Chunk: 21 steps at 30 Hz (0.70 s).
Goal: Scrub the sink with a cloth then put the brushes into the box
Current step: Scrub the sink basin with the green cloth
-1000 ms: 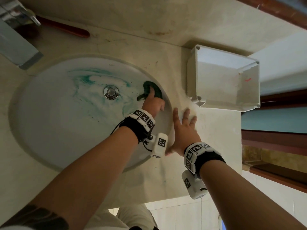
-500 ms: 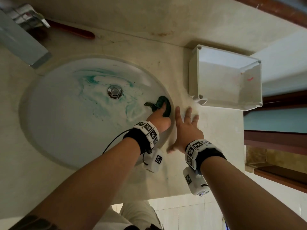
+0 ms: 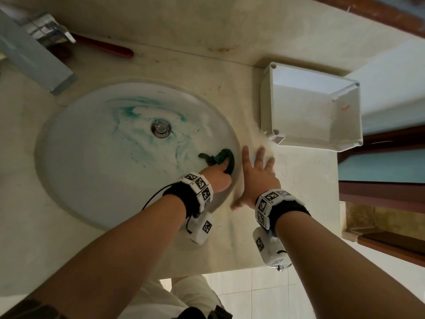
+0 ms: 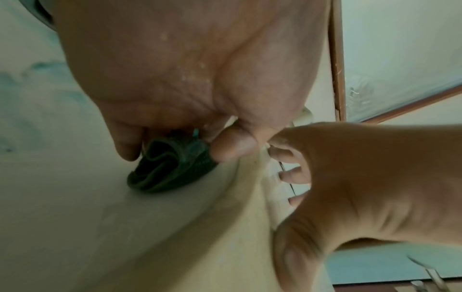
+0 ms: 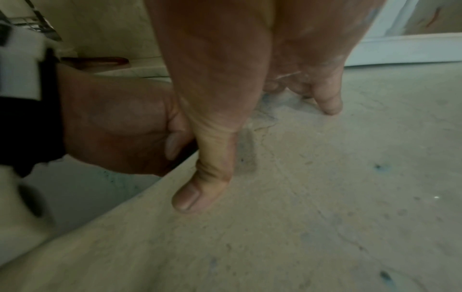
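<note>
A dark green cloth (image 3: pixel 218 158) lies bunched against the right inner wall of the round white sink (image 3: pixel 92 180), which is smeared with teal cleaner. My left hand (image 3: pixel 218 176) grips the cloth (image 4: pixel 170 170) with curled fingers and presses it on the basin. My right hand (image 3: pixel 255 173) rests flat on the counter beside the sink rim, fingers spread, thumb (image 5: pixel 200 189) near the edge. The white open box (image 3: pixel 310 111) stands on the counter at the right. A red brush handle (image 3: pixel 103 46) lies behind the sink.
The chrome tap (image 3: pixel 39 54) juts over the sink's far left. The drain plug (image 3: pixel 161 127) sits in the middle of the basin. The beige counter (image 3: pixel 299 192) ends at my right, with a tiled floor (image 3: pixel 241 295) below.
My left hand has dragged the cloth along the right wall of the sink, toward me. The right hand has stayed flat on the counter.
</note>
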{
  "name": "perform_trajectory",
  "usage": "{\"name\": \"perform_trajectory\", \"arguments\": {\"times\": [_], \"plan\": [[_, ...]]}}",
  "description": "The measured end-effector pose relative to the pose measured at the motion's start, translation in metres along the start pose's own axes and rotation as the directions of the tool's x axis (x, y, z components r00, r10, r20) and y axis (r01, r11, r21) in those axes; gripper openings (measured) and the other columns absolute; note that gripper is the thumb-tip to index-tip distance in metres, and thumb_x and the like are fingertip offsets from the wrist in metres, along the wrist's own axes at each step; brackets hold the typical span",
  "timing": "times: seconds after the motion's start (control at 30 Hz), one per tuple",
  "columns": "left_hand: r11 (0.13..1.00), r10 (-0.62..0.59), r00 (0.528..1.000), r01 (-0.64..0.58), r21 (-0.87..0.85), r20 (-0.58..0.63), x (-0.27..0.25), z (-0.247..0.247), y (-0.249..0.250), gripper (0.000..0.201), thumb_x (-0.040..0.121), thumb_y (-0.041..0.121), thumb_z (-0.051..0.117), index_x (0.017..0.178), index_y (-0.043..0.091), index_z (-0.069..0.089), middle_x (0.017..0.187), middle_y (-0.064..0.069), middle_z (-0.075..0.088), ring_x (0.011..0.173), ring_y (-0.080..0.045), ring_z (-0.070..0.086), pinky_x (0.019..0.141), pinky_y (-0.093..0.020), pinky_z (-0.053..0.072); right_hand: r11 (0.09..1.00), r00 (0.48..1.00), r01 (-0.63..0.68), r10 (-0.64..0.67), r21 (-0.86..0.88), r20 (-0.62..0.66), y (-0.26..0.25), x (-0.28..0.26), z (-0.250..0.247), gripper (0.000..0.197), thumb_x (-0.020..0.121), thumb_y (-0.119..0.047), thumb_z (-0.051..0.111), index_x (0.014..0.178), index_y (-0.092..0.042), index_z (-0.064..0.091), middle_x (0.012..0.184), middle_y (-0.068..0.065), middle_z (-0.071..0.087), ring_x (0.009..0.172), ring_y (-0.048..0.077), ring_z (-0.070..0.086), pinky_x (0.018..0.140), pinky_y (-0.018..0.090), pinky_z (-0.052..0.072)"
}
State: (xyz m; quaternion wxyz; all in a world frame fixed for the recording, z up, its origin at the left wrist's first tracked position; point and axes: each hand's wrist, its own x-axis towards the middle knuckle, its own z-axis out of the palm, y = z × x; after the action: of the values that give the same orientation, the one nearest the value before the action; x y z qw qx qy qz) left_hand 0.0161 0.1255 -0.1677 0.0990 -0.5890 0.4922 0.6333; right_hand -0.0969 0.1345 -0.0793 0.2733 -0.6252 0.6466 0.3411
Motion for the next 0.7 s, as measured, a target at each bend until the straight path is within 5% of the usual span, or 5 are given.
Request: {"name": "perform_trajectory", "arguments": {"times": [0.2, 0.47, 0.7], "plan": [[0.982, -0.014, 0.999, 0.022, 0.187, -0.043, 0.005, -0.027, 0.004, 0.069, 0.096, 0.016, 0.037, 0.155, 0.022, 0.002, 0.158, -0.015, 0.017, 0.141, -0.034, 0.028, 0.116, -0.039, 0.026, 1.0, 1.0, 0.01, -0.01, 0.014, -0.003, 0.002, 0.002, 0.001, 0.16, 0.049, -0.044, 0.094, 0.144, -0.031, -0.035, 0.153, 0.016, -0.036, 0.142, 0.05, -0.019, 0.114, 0.061, 0.024], [0.932, 0.066, 0.997, -0.076, 0.355, 0.039, -0.007, -0.011, -0.013, 0.057, 0.098, 0.024, 0.035, 0.154, 0.023, 0.02, 0.153, -0.015, 0.031, 0.134, -0.033, 0.039, 0.111, -0.035, 0.034, 1.0, 1.0, 0.014, -0.014, 0.018, 0.002, 0.003, 0.001, 0.001, 0.16, 0.05, -0.044, 0.094, 0.144, -0.03, -0.036, 0.152, 0.016, -0.037, 0.141, 0.051, -0.02, 0.114, 0.062, 0.022], [0.896, 0.023, 1.0, -0.027, 0.443, 0.014, -0.005, -0.025, -0.011, 0.063, 0.096, 0.025, 0.038, 0.154, 0.025, 0.014, 0.154, -0.015, 0.029, 0.132, -0.034, 0.041, 0.108, -0.038, 0.038, 0.999, 1.0, 0.022, -0.022, 0.038, 0.007, 0.003, 0.002, -0.001, 0.16, 0.05, -0.042, 0.094, 0.144, -0.031, -0.034, 0.152, 0.014, -0.039, 0.14, 0.051, -0.022, 0.114, 0.062, 0.019]]}}
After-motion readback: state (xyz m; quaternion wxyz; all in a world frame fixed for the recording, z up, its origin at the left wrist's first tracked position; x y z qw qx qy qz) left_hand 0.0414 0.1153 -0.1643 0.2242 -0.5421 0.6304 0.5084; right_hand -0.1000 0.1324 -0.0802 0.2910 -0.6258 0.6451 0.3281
